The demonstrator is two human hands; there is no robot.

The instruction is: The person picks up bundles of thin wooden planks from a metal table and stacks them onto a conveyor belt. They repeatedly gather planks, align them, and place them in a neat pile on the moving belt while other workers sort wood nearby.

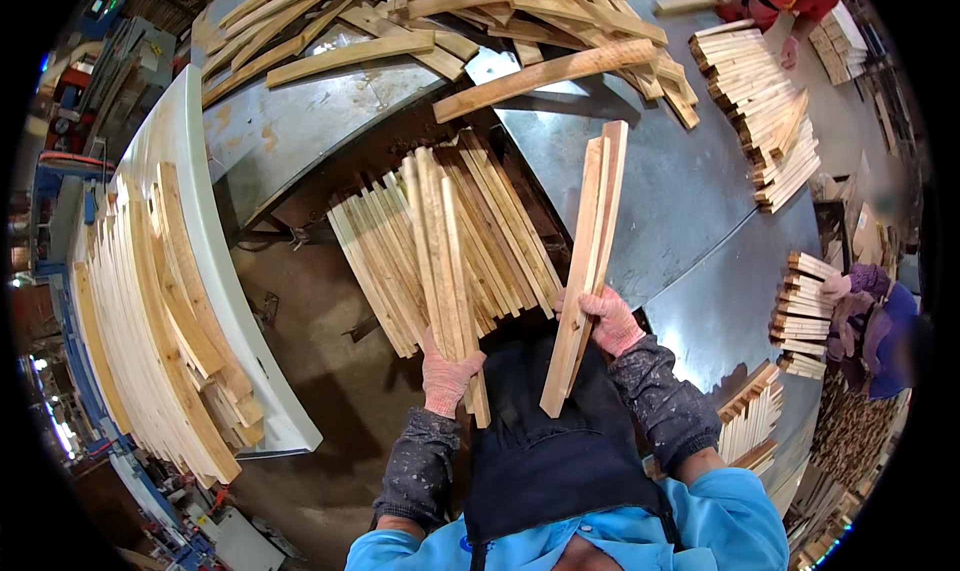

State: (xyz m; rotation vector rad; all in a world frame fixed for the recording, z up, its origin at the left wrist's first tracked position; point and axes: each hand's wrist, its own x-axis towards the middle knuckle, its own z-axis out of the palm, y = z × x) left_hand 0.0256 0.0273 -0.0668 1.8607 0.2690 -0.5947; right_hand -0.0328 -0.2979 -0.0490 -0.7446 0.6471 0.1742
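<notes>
In my gloved left hand [450, 373] I grip a few wooden strips [437, 261], held together lengthwise with their far ends pointing away from me. My right hand [610, 321], also in a pinkish glove, is closed around another small bundle of wooden strips [590, 241], upright and slightly tilted to the right. Beneath and beyond both bundles lies a stack of wooden strips [375, 261], side by side in a row in front of me. The left bundle overlaps this stack in the view, and whether they touch I cannot tell.
A metal table [690, 211] runs ahead and to the right, with a loose heap of wooden strips [530, 76] on its far part. At left, a pale-rimmed surface [225, 271] bears more strips [135, 321]. Two people [790, 1] work at the right beside strip rows [750, 101].
</notes>
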